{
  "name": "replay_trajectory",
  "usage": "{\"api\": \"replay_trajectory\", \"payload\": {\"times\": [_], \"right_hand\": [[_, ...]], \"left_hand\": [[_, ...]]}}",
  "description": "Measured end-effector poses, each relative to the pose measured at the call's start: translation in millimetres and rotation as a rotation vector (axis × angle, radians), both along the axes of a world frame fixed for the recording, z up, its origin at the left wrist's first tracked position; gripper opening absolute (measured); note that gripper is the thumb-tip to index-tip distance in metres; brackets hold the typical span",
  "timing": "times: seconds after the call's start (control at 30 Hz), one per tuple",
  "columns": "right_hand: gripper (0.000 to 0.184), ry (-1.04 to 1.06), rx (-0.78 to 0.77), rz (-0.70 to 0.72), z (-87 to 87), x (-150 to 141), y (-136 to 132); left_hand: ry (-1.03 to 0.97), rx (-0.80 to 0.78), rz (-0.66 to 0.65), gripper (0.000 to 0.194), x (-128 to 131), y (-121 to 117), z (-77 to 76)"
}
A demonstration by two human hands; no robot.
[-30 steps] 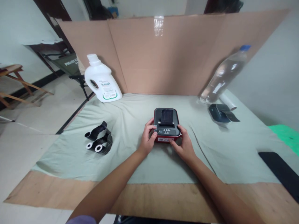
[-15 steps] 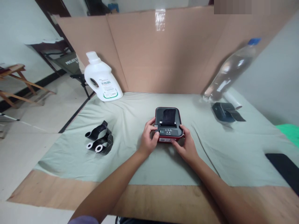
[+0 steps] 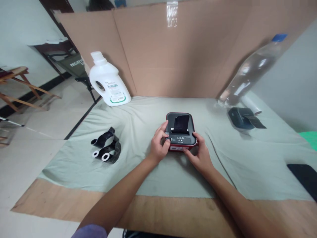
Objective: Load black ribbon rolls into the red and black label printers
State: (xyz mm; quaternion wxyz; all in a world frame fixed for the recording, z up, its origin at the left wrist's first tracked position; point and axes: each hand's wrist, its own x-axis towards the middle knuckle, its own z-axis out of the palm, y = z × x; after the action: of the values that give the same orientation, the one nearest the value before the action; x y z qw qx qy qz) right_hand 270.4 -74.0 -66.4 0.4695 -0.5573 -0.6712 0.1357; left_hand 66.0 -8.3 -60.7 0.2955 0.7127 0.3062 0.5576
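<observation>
A small label printer (image 3: 182, 139), black on top with red sides, stands in the middle of the cloth. A strip of black label tape (image 3: 181, 124) sticks up out of its slot. My left hand (image 3: 159, 143) grips the printer's left side, its thumb at the front left corner by a small latch-like part. On the opposite side, my right hand (image 3: 200, 152) is closed round the front right corner, with the thumb against the front face. Several rolls of black tape (image 3: 109, 145) lie to the left, with loose strips curling off them.
A white detergent jug (image 3: 109, 82) stands back left, before a cardboard screen (image 3: 173, 59). At the back right are a leaning clear bottle (image 3: 252, 72) with a blue cap, a second dark device (image 3: 239, 118) and a white roll (image 3: 251, 104). A black phone-like slab (image 3: 303, 177) lies right.
The view has shifted slightly. Both hands keep their hold on the printer, and it and the tape strip look unchanged.
</observation>
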Motion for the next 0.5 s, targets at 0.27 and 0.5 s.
{"api": "replay_trajectory", "payload": {"times": [0.27, 0.5], "right_hand": [[0.069, -0.001, -0.01, -0.007, 0.6, -0.7, -1.4], [0.07, -0.056, -0.034, -0.031, 3.2, -0.1, -2.1]], "left_hand": [[0.001, -0.033, -0.017, 0.006, -1.1, 0.0, 2.3], [0.017, -0.027, -0.015, 0.008, -2.2, 2.7, 1.4]]}}
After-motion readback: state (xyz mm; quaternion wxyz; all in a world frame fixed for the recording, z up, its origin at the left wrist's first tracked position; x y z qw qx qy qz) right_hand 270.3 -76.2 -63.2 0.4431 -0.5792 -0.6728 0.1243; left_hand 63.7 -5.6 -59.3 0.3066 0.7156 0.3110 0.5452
